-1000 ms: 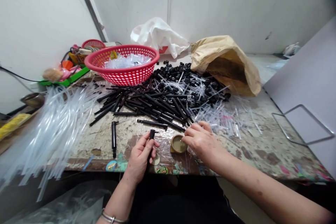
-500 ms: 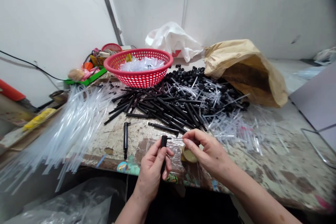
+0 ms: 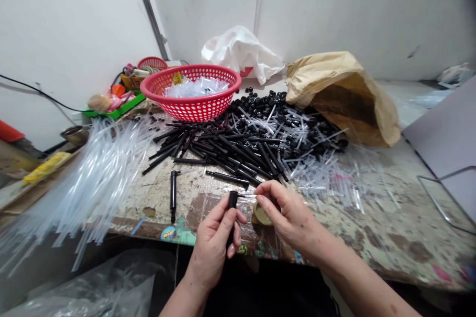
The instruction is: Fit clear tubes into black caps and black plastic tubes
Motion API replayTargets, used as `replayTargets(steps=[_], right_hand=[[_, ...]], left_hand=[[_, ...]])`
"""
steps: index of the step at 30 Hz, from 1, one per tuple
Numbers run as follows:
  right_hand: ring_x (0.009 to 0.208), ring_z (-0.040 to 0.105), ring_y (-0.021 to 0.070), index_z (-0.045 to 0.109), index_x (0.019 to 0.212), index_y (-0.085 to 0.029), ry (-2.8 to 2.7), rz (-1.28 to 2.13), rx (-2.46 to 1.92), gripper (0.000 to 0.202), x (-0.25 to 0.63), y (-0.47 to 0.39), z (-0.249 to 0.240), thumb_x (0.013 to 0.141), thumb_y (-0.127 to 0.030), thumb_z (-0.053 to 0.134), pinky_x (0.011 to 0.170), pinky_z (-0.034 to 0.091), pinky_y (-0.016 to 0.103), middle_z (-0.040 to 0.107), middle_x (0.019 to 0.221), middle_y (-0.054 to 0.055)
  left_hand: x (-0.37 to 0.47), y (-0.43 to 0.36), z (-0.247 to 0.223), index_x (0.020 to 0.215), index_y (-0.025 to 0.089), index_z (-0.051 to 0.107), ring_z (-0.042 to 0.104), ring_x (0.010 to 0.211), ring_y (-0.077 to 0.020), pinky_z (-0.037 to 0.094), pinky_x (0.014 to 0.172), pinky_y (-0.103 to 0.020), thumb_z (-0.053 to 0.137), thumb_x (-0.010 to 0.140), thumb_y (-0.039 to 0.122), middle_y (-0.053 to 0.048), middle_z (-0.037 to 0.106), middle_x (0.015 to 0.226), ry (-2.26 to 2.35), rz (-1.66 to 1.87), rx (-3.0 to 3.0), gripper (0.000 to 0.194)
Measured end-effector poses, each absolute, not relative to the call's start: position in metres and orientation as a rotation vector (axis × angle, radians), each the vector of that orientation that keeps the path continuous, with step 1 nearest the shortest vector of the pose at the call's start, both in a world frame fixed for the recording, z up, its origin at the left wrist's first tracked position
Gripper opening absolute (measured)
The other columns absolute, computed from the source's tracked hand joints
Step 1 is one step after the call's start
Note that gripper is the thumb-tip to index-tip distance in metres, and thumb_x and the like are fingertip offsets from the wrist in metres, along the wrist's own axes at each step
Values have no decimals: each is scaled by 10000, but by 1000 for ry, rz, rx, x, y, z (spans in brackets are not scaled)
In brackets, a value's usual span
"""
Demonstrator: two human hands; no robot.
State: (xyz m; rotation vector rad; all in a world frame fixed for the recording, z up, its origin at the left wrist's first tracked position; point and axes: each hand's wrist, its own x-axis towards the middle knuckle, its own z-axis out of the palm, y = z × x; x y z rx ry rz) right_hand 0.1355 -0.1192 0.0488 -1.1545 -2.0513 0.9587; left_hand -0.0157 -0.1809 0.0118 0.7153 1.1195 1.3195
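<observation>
The black tube (image 3: 232,200) stands nearly upright over the front of the worktop (image 3: 372,218), its short side spout pointing toward the right hand (image 3: 284,210). A thin clear straw (image 3: 250,195) runs almost level between the two, roughly square to the tube's long axis; from here I can't tell whether its end sits inside the spout or only meets it. The left hand (image 3: 215,235) is wrapped around the tube below the spout, while the right hand pinches the straw's outer end between thumb and finger. Beside the right hand, partly hidden, sits a small bowl (image 3: 256,217). A second black tube (image 3: 173,197) lies off to the left, with a heap of black tubes (image 3: 223,151) beyond.
</observation>
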Motion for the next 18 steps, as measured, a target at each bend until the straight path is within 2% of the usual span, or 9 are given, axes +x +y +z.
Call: replayTargets(steps=[2, 5, 11, 18], right_hand=[[642, 521, 126, 514, 941, -188, -2141, 922, -1140, 164, 135, -120, 47, 908, -266, 373, 589, 410, 245, 585, 748, 18], [693, 525, 143, 521, 856, -186, -2239, 850, -1098, 220, 135, -122, 45, 927, -258, 326, 630, 406, 260, 582, 760, 35], [633, 483, 137, 479, 750, -183, -2307, 795, -1095, 252, 134, -125, 41, 928, -249, 313, 594, 374, 254, 538, 687, 27], [585, 480, 134, 453, 716, -185, -2386, 664, -1076, 260, 131, -127, 34, 918, -244, 301, 555, 353, 243, 528, 646, 26]], left_hand=[[-15, -182, 13, 1165, 218, 561, 412, 448, -37, 290, 339, -134, 575, 818, 370, -15, 569, 766, 1133, 1304, 725, 378], [-13, -183, 15, 1115, 207, 583, 386, 441, -31, 280, 344, -136, 562, 825, 379, -6, 557, 746, 1150, 1282, 745, 338], [-13, -185, 19, 1012, 189, 607, 329, 425, -23, 233, 342, -141, 559, 816, 412, 16, 501, 702, 1172, 1192, 751, 301], [-12, -188, 18, 1102, 189, 560, 301, 426, -12, 215, 347, -132, 563, 817, 403, 35, 461, 688, 1096, 1159, 688, 357]])
